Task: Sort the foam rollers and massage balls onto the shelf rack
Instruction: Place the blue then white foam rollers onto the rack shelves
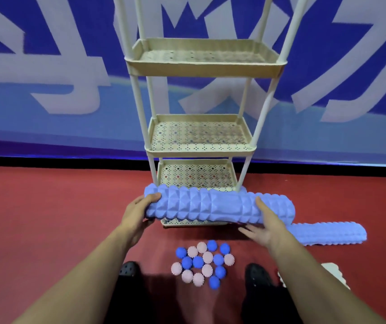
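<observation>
A long blue ridged foam roller (210,205) is held level in front of the beige shelf rack (201,66), low by its bottom tiers. My left hand (138,212) grips the roller's left end, thumb on top. My right hand (265,224) holds it from below right of the middle, thumb up against its side. A second blue foam roller (327,233) lies on the red floor at the right. Several blue and pink spiky massage balls (202,263) sit clustered on the floor between my feet. The rack's visible tiers hold nothing.
The rack stands against a blue and white banner wall (47,78). My black shoes (257,275) flank the balls. A beige object (334,272) lies on the floor at the lower right, partly hidden by my right arm.
</observation>
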`<state>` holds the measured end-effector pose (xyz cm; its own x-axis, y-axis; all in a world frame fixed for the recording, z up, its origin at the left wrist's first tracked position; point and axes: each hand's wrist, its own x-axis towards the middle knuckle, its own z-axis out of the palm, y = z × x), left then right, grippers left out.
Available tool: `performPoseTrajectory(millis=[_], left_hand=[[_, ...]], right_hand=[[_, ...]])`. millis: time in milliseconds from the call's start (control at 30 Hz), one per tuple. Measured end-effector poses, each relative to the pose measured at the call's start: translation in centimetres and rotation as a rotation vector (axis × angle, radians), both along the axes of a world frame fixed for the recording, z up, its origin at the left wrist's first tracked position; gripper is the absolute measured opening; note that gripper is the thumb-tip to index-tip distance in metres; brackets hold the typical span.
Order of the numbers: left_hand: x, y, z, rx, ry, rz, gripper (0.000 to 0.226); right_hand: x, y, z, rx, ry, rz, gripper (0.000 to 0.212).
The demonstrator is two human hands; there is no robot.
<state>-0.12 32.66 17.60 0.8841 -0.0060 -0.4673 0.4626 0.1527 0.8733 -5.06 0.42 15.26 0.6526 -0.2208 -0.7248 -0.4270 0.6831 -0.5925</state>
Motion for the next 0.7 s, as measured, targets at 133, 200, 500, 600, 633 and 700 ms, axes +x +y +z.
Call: performPoseTrajectory(millis=[133, 200, 500, 600, 633, 700], left_hand=[[1.1, 0.4, -0.3, -0.071, -0.015, -0.043, 0.027], [1.5, 0.7, -0.4, -0.104, -0.017, -0.084, 0.031], [2.9, 0.2, -0.9, -0.143, -0.094, -0.152, 0.017], [3.2, -0.5, -0.8, -0.098, -0.134, -0.102, 0.019], [3.3, -0.6, -0.8, -0.083, -0.141, -0.094, 0.022], [3.7, -0.7, -1.2, -0.060, -0.148, -0.061, 0.036]], right_hand=[[1.3, 2.6, 0.1, 0.203, -0.002, -0.013, 0.105], [1.8, 3.2, 0.4, 0.254, -0.011, -0.042, 0.097], [2.8, 4.0, 0.6, 0.189, 0.018, -0.171, 0.073], [2.9, 4.8, 0.4, 0.160, 0.005, -0.218, 0.072], [2.9, 5.0, 0.4, 0.156, -0.003, -0.240, 0.071], [3.0, 5.4, 0.3, 0.135, -0.019, -0.291, 0.067]])
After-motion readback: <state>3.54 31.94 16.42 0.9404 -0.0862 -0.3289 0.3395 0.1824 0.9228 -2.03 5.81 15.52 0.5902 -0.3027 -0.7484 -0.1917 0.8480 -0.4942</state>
